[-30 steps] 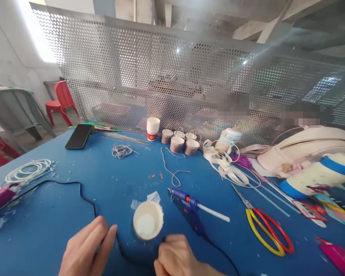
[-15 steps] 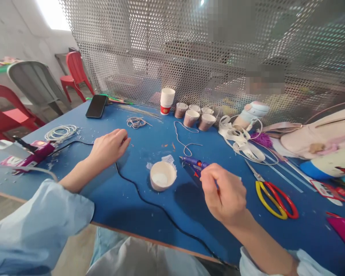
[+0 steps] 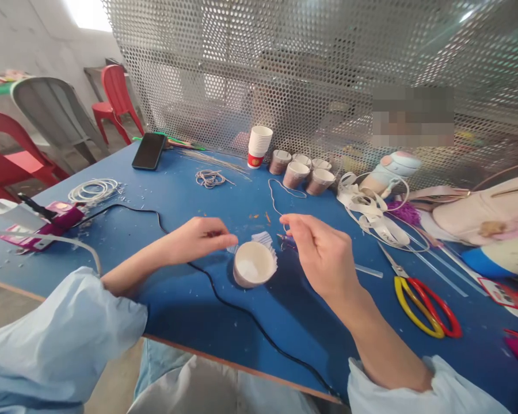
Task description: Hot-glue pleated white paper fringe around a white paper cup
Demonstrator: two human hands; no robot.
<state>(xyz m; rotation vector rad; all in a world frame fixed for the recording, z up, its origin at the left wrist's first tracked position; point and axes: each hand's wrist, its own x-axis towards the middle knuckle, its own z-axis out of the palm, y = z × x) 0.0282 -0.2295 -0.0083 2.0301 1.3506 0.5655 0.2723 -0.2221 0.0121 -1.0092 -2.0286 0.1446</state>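
We can't tell if left hand or right hand grips; the right, so near, could knock the glue gun.

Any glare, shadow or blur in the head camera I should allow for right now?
Head view: the bright white window at upper left is blown out; head view: dark shadow falls on the blue tabletop below the bare right hand; head view: beyond the grey perforated metal screen, shapes blur, and one patch is pixelated.
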